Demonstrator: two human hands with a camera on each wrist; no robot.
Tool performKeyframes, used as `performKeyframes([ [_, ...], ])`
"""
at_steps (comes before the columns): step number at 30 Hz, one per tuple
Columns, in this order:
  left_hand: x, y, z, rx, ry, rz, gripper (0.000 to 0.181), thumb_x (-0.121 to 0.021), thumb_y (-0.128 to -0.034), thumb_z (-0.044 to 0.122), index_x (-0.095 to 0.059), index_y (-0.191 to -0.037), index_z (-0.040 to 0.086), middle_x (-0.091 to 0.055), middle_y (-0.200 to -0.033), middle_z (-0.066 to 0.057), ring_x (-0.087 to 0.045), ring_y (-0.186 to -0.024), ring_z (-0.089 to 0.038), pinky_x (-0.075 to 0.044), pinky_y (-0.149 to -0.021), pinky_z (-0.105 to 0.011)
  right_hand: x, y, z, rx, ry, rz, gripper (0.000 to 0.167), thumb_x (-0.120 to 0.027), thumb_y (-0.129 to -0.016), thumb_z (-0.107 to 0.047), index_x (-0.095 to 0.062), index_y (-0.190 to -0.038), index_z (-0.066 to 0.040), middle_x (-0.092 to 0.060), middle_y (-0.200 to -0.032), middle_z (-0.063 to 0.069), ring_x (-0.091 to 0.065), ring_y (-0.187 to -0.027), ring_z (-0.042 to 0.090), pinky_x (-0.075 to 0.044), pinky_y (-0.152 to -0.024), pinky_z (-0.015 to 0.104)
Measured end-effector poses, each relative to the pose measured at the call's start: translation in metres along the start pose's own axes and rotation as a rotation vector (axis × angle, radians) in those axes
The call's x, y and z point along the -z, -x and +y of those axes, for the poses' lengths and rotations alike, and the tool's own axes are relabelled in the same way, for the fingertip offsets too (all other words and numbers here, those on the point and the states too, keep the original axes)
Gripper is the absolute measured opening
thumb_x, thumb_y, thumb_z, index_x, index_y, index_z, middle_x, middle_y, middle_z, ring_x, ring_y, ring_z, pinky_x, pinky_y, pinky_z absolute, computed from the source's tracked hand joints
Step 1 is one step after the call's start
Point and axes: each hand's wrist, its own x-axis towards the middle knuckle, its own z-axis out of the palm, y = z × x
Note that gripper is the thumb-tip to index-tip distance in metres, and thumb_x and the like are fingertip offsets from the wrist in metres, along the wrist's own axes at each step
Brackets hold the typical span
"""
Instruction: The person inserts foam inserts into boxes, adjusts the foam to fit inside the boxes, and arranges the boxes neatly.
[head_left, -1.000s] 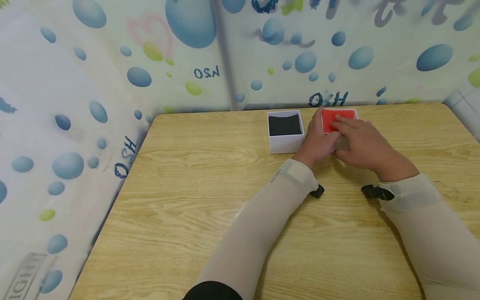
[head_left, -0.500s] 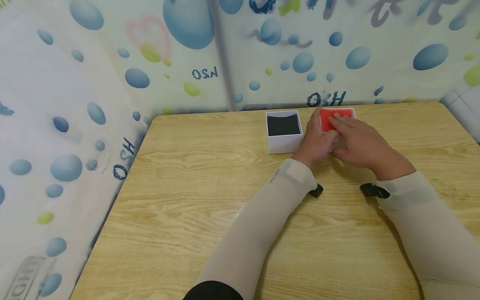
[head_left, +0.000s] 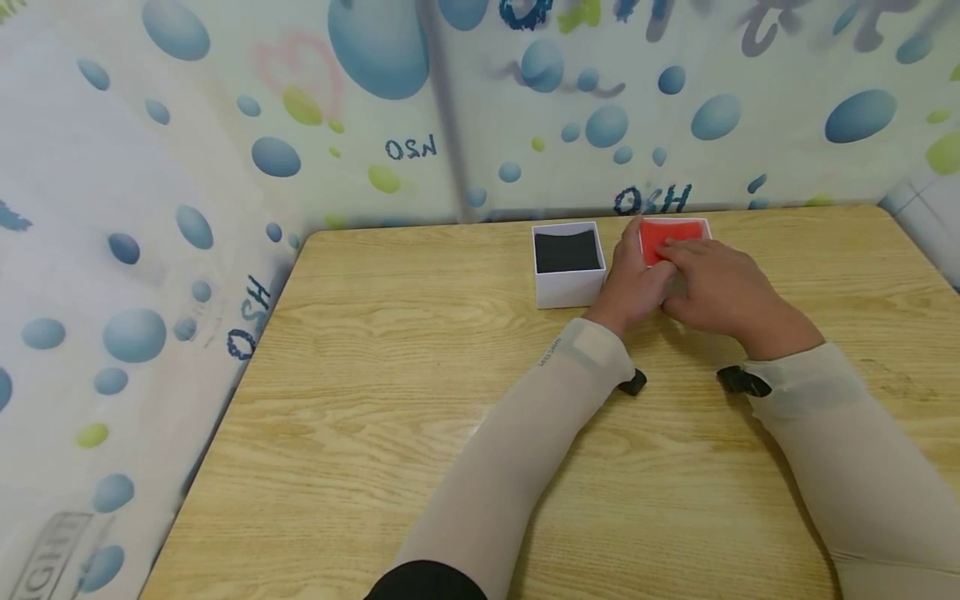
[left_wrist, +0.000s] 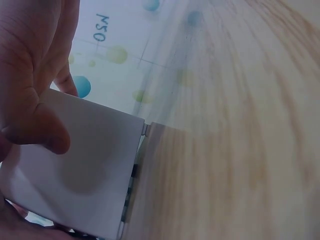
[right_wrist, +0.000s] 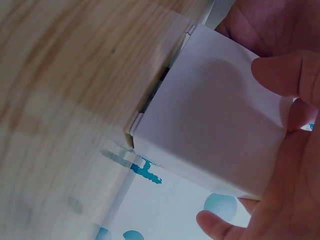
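Note:
A white open-topped box (head_left: 693, 222) holds a red insert (head_left: 660, 244); what it is made of is unclear. My left hand (head_left: 633, 287) grips the left side of this box. In the left wrist view its thumb (left_wrist: 57, 140) lies on the white front face (left_wrist: 95, 165). From the right, my right hand (head_left: 723, 287) reaches over the box, and its fingertips press on the red insert. A finger (right_wrist: 220, 227) of it sticks out beside the box in the right wrist view. The red insert is out of sight in both wrist views.
A second white box (head_left: 570, 291) with a black insert (head_left: 567, 252) stands just left of my left hand. The wood-grain table (head_left: 360, 400) ends against a wall sheet (head_left: 495, 125) printed with bubbles. Both my forearms wear pale sleeves (head_left: 495, 450).
My right hand has shifted slightly left, its fingers still on the red insert. The insert's back edge now looks a little lower within the rim. My left hand stays put.

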Motion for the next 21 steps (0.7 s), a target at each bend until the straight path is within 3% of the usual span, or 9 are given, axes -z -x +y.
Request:
performKeyframes([
  [13, 0.0015, -0.0001, 0.0005, 0.025, 0.0, 0.001, 0.082, -0.061, -0.1011, 0.03, -0.015, -0.168, 0.031, -0.039, -0.16, 0.01, -0.043, -0.139, -0.009, -0.045, -0.117, -0.034, 0.0009, -0.0012, -0.0031, -0.007, 0.01, 0.02, 0.063, -0.07, -0.091, -0.025, -0.055, -0.146, 0.003, -0.053, -0.15, 0.03, -0.047, -0.136, 0.053, -0.044, -0.104, 0.074],
  [17, 0.0006, -0.0014, -0.0005, 0.032, -0.016, 0.001, 0.084, -0.063, -0.1001, 0.029, -0.015, -0.168, 0.031, -0.039, -0.16, 0.01, -0.043, -0.139, -0.009, -0.045, -0.116, -0.034, -0.0008, -0.0007, -0.0022, -0.008, -0.008, 0.019, 0.067, -0.071, -0.09, -0.025, -0.052, -0.149, 0.002, -0.051, -0.152, 0.029, -0.046, -0.136, 0.053, -0.044, -0.102, 0.075],
  [21, 0.0008, -0.0015, -0.0005, 0.029, -0.014, -0.002, 0.084, -0.063, -0.1001, 0.03, -0.015, -0.168, 0.031, -0.039, -0.161, 0.01, -0.044, -0.14, -0.01, -0.046, -0.115, -0.033, -0.0016, -0.0003, 0.0006, 0.002, -0.022, 0.01, 0.077, -0.072, -0.09, -0.025, -0.044, -0.156, 0.003, -0.044, -0.158, 0.031, -0.039, -0.142, 0.055, -0.038, -0.109, 0.076],
])
